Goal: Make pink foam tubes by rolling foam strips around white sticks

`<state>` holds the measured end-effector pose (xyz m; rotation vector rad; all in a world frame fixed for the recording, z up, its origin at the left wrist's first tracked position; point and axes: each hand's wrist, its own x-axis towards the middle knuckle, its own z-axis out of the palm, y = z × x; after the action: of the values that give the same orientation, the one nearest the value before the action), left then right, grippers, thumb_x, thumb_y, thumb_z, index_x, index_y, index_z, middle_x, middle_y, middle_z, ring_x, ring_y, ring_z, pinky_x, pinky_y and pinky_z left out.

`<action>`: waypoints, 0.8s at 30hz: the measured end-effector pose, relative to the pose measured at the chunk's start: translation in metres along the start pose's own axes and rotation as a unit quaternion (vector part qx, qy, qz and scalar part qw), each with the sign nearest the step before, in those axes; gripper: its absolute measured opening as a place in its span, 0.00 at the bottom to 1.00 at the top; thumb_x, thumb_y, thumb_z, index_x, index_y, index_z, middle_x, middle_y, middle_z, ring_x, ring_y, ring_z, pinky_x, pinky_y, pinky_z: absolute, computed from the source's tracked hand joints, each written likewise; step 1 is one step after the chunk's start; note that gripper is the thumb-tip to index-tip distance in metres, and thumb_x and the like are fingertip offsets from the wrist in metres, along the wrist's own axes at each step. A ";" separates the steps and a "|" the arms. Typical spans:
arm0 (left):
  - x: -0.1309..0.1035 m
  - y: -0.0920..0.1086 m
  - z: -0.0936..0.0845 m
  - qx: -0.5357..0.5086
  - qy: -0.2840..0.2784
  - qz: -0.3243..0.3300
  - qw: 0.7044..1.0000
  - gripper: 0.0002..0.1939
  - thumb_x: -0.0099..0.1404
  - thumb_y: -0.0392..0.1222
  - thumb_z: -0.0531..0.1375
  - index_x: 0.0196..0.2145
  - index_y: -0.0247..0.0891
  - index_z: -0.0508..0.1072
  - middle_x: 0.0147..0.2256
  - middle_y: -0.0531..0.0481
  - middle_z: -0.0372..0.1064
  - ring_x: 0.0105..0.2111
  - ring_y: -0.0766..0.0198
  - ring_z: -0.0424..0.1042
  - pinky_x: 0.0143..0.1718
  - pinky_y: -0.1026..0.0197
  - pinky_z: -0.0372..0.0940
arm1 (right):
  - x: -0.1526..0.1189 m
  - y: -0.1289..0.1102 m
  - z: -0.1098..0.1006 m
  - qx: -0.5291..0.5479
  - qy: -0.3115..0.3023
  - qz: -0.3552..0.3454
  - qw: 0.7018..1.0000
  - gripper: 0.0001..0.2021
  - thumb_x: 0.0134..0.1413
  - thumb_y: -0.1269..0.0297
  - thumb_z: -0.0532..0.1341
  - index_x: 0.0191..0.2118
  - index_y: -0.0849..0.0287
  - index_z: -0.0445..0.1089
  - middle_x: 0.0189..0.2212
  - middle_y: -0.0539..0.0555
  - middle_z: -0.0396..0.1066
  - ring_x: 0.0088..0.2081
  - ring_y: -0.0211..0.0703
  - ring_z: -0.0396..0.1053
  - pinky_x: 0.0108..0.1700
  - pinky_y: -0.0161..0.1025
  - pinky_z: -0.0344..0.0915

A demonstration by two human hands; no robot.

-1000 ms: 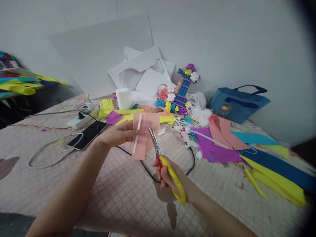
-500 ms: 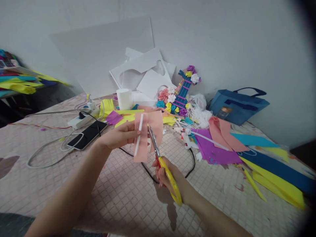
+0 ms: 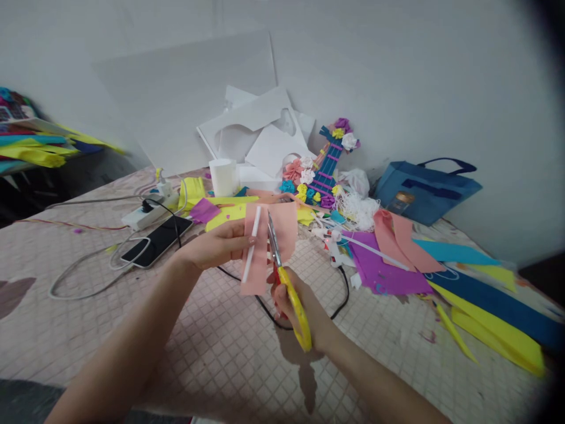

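My left hand (image 3: 224, 241) pinches a piece of salmon-pink crepe paper (image 3: 283, 227) together with a thin white strip (image 3: 251, 244) that lies lengthwise on it. A long cut splits the paper from its lower edge nearly to the top. In my right hand (image 3: 293, 297) is a pair of scissors (image 3: 289, 294) with yellow and red handles, its blades lying in the cut just right of the white strip. Both hands are raised over the table. The handles partly hide my right fingers.
A glue gun (image 3: 333, 247) and purple paper (image 3: 382, 268) lie to the right. Behind stands a flower-decorated blue guitar shape (image 3: 326, 168). A phone (image 3: 156, 241) and a power strip (image 3: 143, 217) with cables are on the left. A blue bag (image 3: 424, 191) stands back right.
The scissors have moved up and further into the pink paper, lengthening the cut. The paper has shifted slightly right, along with my left hand.
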<state>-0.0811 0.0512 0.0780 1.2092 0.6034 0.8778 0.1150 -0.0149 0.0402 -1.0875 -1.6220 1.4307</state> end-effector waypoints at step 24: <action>0.009 -0.007 0.004 -0.015 0.020 0.001 1.000 0.11 0.59 0.34 0.62 0.41 0.36 0.74 0.38 0.47 0.75 0.35 0.65 0.73 0.36 0.65 0.68 | 0.022 0.004 0.009 -0.029 0.074 0.011 0.997 0.26 0.45 0.35 0.54 0.33 0.56 0.55 0.17 0.41 0.52 0.15 0.31 0.52 0.17 0.32 0.58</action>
<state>-0.0713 0.0558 0.0729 1.1679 0.6193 0.9128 0.0986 0.0019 0.0349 -1.2184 -1.5591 1.2911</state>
